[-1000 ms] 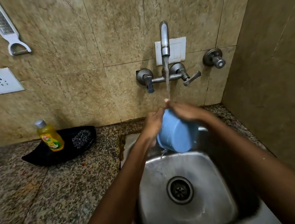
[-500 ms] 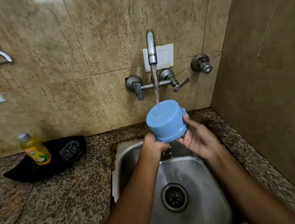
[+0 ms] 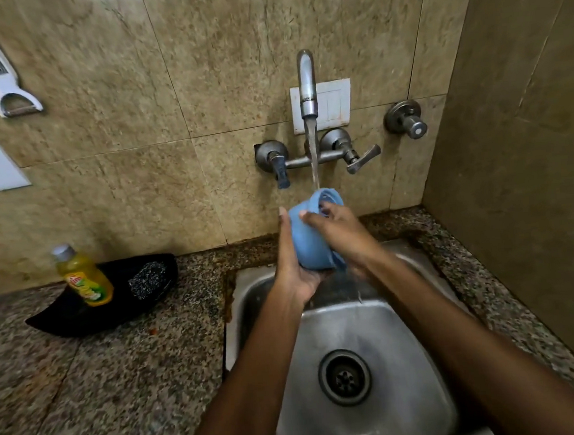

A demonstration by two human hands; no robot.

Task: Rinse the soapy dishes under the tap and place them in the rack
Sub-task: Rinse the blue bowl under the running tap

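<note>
My left hand grips the blue cup under the tap; my right hand holds its rim, fingers curled inside.

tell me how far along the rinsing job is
Done: nothing visibly racked; no rack is in view. In hand: the left hand holds the blue cup under the running tap while the right hand rubs its rim. Left: finish rinsing and rack it. The sink holds no other dishes.

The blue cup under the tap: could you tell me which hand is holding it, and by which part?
Both hold the blue cup: the left hand cradles its base and side, the right hand grips the rim, fingers reaching inside.
</note>
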